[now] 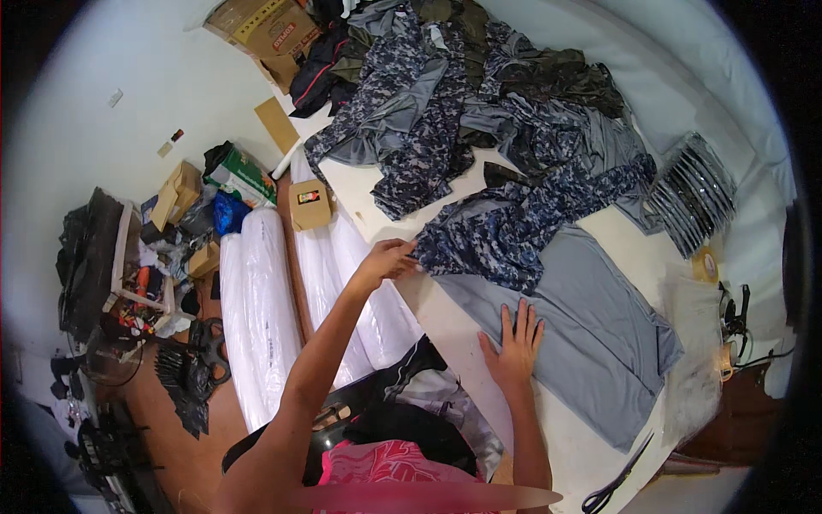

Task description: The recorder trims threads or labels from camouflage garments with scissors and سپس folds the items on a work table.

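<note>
A grey garment with dark blue digital-camouflage fabric at its far end lies spread across the white table. My left hand is at the left edge of the camouflage part, fingers pinched on its cloth. On the grey cloth, close to the camouflage border, my right hand lies flat with its fingers spread. Beyond them is a heap of similar camouflage and grey garments, with olive ones mixed in. Black-handled scissors rest at the table's near right edge.
Plastic-wrapped folded packs form a row at the right. White wrapped rolls stand left of the table, beside a small cardboard box. A larger carton is at the far left corner. Crates and bags clutter the floor.
</note>
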`<action>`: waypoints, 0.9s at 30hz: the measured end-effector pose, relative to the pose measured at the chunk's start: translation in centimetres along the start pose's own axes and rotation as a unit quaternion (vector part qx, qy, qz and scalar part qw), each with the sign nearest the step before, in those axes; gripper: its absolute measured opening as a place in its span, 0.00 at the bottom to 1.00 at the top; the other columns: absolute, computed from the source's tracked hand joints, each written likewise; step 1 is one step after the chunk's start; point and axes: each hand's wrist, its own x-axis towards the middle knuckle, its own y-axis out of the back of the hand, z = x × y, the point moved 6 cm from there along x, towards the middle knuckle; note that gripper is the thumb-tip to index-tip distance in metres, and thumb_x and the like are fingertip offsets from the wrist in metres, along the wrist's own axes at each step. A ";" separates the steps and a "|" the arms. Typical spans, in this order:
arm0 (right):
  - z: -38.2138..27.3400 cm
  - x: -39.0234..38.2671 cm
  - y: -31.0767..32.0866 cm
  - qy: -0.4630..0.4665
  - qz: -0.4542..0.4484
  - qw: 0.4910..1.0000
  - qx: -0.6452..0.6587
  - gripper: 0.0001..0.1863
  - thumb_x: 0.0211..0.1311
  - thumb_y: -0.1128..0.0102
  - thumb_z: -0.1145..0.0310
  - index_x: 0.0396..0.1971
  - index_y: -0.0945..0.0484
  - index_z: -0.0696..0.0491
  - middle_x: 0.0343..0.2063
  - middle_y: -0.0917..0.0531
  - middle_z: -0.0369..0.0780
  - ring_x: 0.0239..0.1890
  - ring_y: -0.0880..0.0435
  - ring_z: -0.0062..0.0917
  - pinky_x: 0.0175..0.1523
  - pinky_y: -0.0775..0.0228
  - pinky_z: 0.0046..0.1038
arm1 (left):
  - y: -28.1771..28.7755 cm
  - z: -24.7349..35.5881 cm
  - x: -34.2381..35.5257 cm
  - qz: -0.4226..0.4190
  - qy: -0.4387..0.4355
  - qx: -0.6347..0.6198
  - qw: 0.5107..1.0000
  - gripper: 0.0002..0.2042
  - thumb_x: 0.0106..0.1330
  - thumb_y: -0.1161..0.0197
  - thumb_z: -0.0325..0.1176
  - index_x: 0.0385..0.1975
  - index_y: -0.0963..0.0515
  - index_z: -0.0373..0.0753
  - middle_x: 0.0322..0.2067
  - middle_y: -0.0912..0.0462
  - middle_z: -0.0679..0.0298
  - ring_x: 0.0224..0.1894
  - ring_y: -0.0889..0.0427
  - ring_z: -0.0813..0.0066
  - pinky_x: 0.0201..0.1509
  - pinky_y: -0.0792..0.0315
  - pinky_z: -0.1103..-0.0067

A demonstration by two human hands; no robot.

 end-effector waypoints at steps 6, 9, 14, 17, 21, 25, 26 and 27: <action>0.2 -0.4 0.6 -0.028 0.008 0.999 -0.015 0.38 0.59 0.41 0.47 0.64 0.36 0.55 0.68 0.45 0.52 0.71 0.49 0.48 0.71 0.66 0.53 | 1.1 0.3 2.3 -0.083 -0.111 0.091 0.986 0.10 0.60 0.31 0.35 0.29 0.21 0.35 0.25 0.17 0.61 0.26 0.18 0.77 0.27 0.28 0.84; 0.0 -0.5 0.7 -0.022 0.011 0.999 -0.032 0.39 0.59 0.42 0.45 0.64 0.36 0.55 0.68 0.45 0.53 0.71 0.49 0.48 0.72 0.66 0.52 | 1.3 0.6 2.7 -0.107 -0.194 0.079 0.972 0.07 0.58 0.30 0.28 0.24 0.22 0.35 0.25 0.18 0.64 0.25 0.20 0.81 0.29 0.26 0.84; -0.3 -0.4 0.0 -0.022 -0.012 0.999 -0.034 0.38 0.60 0.42 0.47 0.64 0.37 0.55 0.68 0.44 0.54 0.71 0.49 0.47 0.72 0.66 0.52 | 2.2 -0.3 1.4 -0.001 -0.224 0.091 0.970 0.05 0.58 0.31 0.25 0.28 0.22 0.33 0.25 0.18 0.64 0.27 0.20 0.81 0.32 0.26 0.84; -0.8 -0.2 1.1 -0.020 0.008 0.999 -0.032 0.34 0.58 0.38 0.55 0.63 0.35 0.53 0.68 0.42 0.50 0.70 0.47 0.44 0.72 0.63 0.49 | 3.4 -0.4 0.9 0.105 -0.310 0.119 0.937 0.05 0.57 0.32 0.24 0.30 0.21 0.31 0.25 0.17 0.60 0.29 0.18 0.78 0.31 0.25 0.82; 0.2 0.7 1.4 -0.024 0.046 0.997 0.051 0.30 0.59 0.37 0.59 0.59 0.30 0.56 0.66 0.40 0.52 0.69 0.43 0.46 0.70 0.59 0.52 | 2.0 0.2 -1.1 0.145 -0.332 0.099 0.927 0.06 0.59 0.34 0.26 0.34 0.21 0.31 0.25 0.17 0.59 0.30 0.18 0.77 0.30 0.25 0.80; -4.3 4.8 0.8 0.033 0.075 0.991 0.110 0.26 0.59 0.37 0.64 0.57 0.29 0.56 0.65 0.38 0.51 0.68 0.41 0.46 0.70 0.57 0.52 | 1.9 -0.5 -3.0 0.181 -0.288 0.084 0.937 0.11 0.65 0.38 0.30 0.42 0.26 0.32 0.27 0.18 0.56 0.25 0.18 0.76 0.26 0.26 0.80; -5.9 5.5 0.2 0.042 0.061 0.990 0.118 0.26 0.59 0.38 0.63 0.57 0.29 0.56 0.65 0.38 0.51 0.68 0.42 0.47 0.70 0.58 0.52 | 2.0 -1.2 -3.2 0.168 -0.218 0.059 0.960 0.13 0.68 0.40 0.33 0.47 0.29 0.33 0.29 0.18 0.56 0.23 0.19 0.76 0.25 0.26 0.81; -7.1 5.7 -0.5 0.044 0.059 0.991 0.110 0.26 0.59 0.38 0.63 0.57 0.29 0.56 0.65 0.38 0.51 0.68 0.42 0.47 0.70 0.58 0.52 | 1.8 -2.3 -3.2 0.126 -0.136 -0.021 0.982 0.15 0.70 0.42 0.36 0.50 0.32 0.34 0.31 0.17 0.53 0.22 0.18 0.74 0.24 0.24 0.80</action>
